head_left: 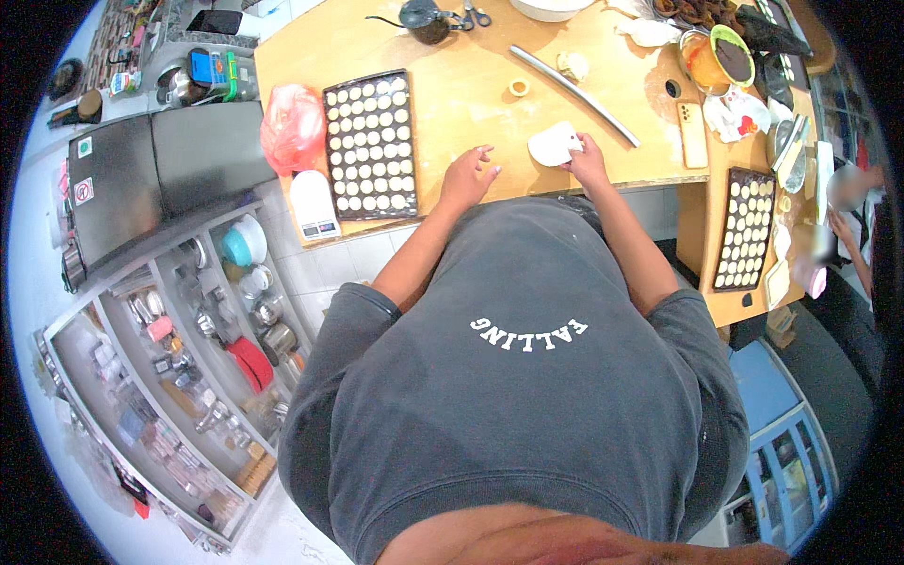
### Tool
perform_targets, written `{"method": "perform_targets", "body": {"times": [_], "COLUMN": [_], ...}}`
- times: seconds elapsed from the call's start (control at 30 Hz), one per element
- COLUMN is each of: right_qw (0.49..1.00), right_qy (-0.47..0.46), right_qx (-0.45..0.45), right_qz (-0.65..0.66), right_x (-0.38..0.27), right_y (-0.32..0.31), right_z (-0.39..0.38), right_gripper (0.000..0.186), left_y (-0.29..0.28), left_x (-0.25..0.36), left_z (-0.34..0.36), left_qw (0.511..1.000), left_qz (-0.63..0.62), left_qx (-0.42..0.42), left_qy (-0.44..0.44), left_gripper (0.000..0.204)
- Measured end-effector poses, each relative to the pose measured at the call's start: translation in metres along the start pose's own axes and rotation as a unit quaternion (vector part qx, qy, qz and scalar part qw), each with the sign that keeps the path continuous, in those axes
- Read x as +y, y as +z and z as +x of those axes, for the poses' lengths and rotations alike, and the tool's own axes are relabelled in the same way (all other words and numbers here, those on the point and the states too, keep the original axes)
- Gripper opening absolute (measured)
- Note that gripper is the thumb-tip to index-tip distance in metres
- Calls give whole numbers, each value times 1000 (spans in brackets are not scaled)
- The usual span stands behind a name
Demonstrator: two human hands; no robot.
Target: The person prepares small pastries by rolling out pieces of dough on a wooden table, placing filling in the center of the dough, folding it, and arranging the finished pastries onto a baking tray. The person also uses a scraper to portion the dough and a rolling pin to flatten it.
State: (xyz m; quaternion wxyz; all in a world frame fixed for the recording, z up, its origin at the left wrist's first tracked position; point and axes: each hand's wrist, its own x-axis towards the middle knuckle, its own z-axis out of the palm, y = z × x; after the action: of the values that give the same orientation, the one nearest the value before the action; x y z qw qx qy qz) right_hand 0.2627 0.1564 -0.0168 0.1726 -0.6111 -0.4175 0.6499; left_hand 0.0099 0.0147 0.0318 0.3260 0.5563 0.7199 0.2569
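My right hand [589, 162] is closed on a white plastic dough scraper [552, 144], which lies low over the wooden table near its front edge. My left hand [468, 177] rests by the same edge, empty, with its fingers apart. Beyond the scraper a grey metal rod [574, 95] lies slantwise. A small ring cutter [518, 88] and a pale lump of dough [573, 65] are on either side of the rod. To the left of my left hand is a dark tray [413, 137] holding rows of small round dough pieces.
A white kitchen scale [314, 202] and a pinkish plastic bag [292, 130] flank the tray. A phone [692, 135] lies at right, near a second dark tray [744, 172] of dough rounds. Scissors [480, 17] lie at the far side. Another person's arm [855, 250] shows at far right.
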Motion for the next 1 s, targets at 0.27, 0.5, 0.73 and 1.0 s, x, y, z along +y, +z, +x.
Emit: {"method": "perform_targets", "body": {"times": [0.27,0.5,0.73,1.0], "right_qw": [997,995,996,997], "right_qy": [-36,-34,23,27], "right_qx": [-18,86,62,46], "right_qz": [-72,44,64,53], "right_x": [-28,-83,-69,-61], "right_y": [-80,-121,-151,-161], "right_z": [44,73,125,121], "right_gripper": [34,28,39,47], "left_y": [55,72,80,97], "left_x": [62,83,111,100], "left_z": [91,183,252,270], "left_qw": [995,997,984,950], "left_qz": [-37,19,175,300], "left_qx": [19,28,29,27], "left_qy": [-87,-64,17,85], "left_gripper": [46,40,34,34]}}
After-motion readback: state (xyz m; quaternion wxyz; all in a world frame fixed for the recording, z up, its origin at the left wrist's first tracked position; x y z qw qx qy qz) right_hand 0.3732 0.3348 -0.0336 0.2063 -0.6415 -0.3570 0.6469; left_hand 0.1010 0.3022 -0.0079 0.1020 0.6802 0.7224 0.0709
